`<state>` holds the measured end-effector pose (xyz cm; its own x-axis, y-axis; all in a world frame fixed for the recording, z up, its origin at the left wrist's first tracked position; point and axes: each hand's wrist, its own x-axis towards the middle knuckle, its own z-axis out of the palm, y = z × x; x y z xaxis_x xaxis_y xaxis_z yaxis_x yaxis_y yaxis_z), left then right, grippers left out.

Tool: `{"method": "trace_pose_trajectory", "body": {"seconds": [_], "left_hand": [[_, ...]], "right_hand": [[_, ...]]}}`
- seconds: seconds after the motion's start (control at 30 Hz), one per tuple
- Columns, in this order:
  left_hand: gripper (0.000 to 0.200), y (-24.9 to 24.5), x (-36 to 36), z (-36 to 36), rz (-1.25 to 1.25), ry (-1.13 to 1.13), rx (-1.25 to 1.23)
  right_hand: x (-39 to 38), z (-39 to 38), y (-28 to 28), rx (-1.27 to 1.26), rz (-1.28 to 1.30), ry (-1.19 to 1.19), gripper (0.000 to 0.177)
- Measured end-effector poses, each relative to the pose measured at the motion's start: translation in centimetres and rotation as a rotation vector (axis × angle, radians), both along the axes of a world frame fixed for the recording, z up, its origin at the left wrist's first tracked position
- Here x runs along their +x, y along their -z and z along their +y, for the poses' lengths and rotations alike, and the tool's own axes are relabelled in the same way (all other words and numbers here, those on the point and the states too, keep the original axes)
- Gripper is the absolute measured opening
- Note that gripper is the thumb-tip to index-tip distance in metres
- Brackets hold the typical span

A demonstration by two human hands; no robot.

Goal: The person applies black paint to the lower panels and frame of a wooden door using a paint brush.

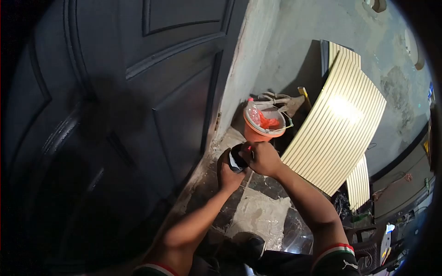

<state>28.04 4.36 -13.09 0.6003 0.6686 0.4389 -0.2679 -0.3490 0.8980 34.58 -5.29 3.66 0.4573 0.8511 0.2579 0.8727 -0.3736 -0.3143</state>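
My left hand is closed around a small dark, rounded object with a whitish patch on its side; its kind does not show clearly. My right hand is closed right against that object, on its right. A bit of red shows at the fingers of my right hand, too small to name. Both hands are held out in front of me over the floor, near an orange bucket. The bucket has a clear plastic bottle and red plastic in it.
A dark panelled door fills the left side, beside a rough plaster wall edge. Curved ribbed cream panels lean at the right. The tiled floor has a pale cement-like patch. A brown plastic chair stands at lower right.
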Motion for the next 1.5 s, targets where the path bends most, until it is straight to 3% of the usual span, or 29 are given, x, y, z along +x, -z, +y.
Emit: {"method": "trace_pose_trajectory", "body": {"seconds": [0.13, 0.23, 0.27, 0.37, 0.4, 0.53, 0.63, 0.73, 0.87, 0.97, 1.07, 1.17, 1.27, 1.4, 1.5], "left_hand": [[0.075, -1.1, -1.6, 1.1, 0.019, 0.019, -0.096], [0.076, -2.2, -2.4, 2.3, 0.117, -0.044, 0.044], [0.082, -2.2, -2.5, 2.9, 0.129, -0.031, 0.067], [0.088, -0.9, -2.6, 3.4, 0.127, -0.16, 0.128], [0.089, -0.8, -2.8, 3.8, 0.152, -0.124, 0.113], [0.092, -0.7, -4.1, 5.2, 0.247, -0.072, 0.11], [0.093, -1.3, -5.2, 5.3, 0.294, -0.082, 0.11], [0.093, -2.0, -6.0, 5.3, 0.318, -0.015, 0.051], [0.088, -0.2, -6.1, 5.6, 0.351, -0.041, 0.098], [0.085, -0.2, -6.0, 5.3, 0.374, -0.05, 0.123], [0.079, 0.1, -5.4, 5.3, 0.365, -0.043, 0.096], [0.074, 0.4, -4.8, 5.6, 0.316, -0.033, 0.018], [0.073, 0.4, -4.0, 6.0, 0.263, -0.028, -0.019], [0.077, -0.4, -3.5, 6.3, 0.208, -0.075, -0.016], [0.079, -1.7, -3.5, 6.9, 0.213, -0.135, -0.003]], "right_hand": [[-0.4, 1.2, -0.1, 0.223, 0.083, 0.039, 0.027], [-0.2, 1.5, -0.9, 0.133, 0.171, 0.015, 0.027], [-0.6, 1.4, -1.4, 0.228, 0.168, 0.015, 0.025], [-0.2, 0.8, -1.3, 0.161, 0.229, -0.158, 0.02], [1.0, 0.5, -0.7, 0.036, 0.28, -0.257, 0.018], [1.9, -0.1, -0.2, 0.09, 0.445, -0.227, 0.014], [2.2, -0.3, 0.1, -0.054, 0.351, -0.367, 0.021], [2.2, -0.1, 1.0, -0.007, 0.363, -0.272, 0.024], [3.3, 0.0, 2.9, 0.083, 0.377, -0.374, 0.018], [2.7, 0.4, 2.4, 0.142, 0.536, -0.224, 0.015], [2.3, 0.9, 2.5, 0.261, 0.525, -0.225, 0.016], [1.4, 1.3, 1.5, 0.354, 0.55, -0.066, 0.013], [2.1, 2.3, 3.3, 0.29, 0.261, -0.173, 0.01], [3.6, 3.5, 2.4, 0.546, 0.353, -0.146, 0.017], [5.5, 5.1, -0.1, 0.83, 0.655, 0.02, 0.018]]}}
